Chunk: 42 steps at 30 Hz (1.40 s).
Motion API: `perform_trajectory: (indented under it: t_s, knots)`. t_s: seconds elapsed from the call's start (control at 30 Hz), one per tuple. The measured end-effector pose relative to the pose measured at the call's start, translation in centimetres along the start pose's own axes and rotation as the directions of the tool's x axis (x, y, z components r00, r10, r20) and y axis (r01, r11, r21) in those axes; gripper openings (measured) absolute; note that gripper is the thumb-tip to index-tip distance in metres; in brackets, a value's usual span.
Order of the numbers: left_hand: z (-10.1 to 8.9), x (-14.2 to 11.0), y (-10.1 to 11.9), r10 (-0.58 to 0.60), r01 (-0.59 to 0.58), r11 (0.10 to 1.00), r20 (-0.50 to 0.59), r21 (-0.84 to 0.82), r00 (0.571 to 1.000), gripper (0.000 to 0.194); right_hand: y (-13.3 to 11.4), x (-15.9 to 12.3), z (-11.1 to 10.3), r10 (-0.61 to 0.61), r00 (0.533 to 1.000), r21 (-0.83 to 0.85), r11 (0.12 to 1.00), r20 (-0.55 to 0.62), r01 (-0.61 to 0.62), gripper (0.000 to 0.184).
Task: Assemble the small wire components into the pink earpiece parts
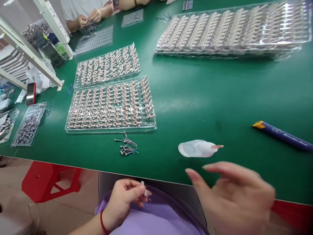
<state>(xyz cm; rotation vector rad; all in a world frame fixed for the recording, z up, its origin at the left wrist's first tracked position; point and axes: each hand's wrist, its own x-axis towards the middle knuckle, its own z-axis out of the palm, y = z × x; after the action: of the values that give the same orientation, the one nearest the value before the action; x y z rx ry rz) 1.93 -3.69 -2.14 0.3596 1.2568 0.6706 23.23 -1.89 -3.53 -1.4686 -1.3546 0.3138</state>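
My left hand (124, 199) rests over my lap below the table edge, its fingers pinched on a small white earbud-like part (144, 188) with thin wires. My right hand (234, 195) hovers in front of the table edge, blurred, with fingers stretched out and nothing in them. Just beyond it on the green table (207, 98) lies a small white dish (195, 148) with a pinkish part at its rim. A little heap of wired components (127, 146) lies near the front edge. Behind it stand two clear trays of pink shells (111, 104), (107, 67).
A long clear tray stack of pale parts (232, 29) fills the back right. A blue and yellow utility knife (281, 134) lies at right. Trays of small dark parts (28, 124) sit at left. Another person's hands (89, 18) work at the far side. A red stool (49, 181) stands below.
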Motion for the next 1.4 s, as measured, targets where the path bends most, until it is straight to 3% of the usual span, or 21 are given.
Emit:
perform_trajectory:
  t_s: [0.03, 0.1, 0.2, 0.53, 1.4]
  knots:
    - [0.1, 0.1, 0.1, 0.004, -0.004, 1.000, -0.006, -0.006, 1.000, 0.037, -0.7, -0.6, 0.2, -0.122, 0.990, 0.039, 0.992, 0.066, 0.120, 0.022]
    - [0.2, 0.2, 0.1, 0.025, -0.025, 1.000, -0.006, -0.008, 1.000, 0.037, -2.2, -1.7, 0.8, -0.311, 0.905, 0.140, 0.949, 0.289, 0.281, 0.011]
    - [0.2, 0.3, 0.0, 0.049, -0.049, 0.999, 0.001, -0.001, 0.999, 0.037, -3.4, -2.3, 1.8, -0.338, 0.860, 0.160, 0.941, 0.382, 0.298, 0.015]
    - [0.2, 0.7, 0.0, 0.073, -0.073, 0.996, 0.005, 0.056, 0.997, 0.039, -3.4, -2.3, 2.3, -0.282, 0.849, 0.122, 0.959, 0.448, 0.254, 0.022]
    - [0.9, 0.8, 0.2, 0.076, -0.075, 0.997, -0.040, 0.022, 0.996, 0.035, -3.5, -2.8, 2.9, -0.272, 0.854, 0.076, 0.961, 0.444, 0.267, 0.023]
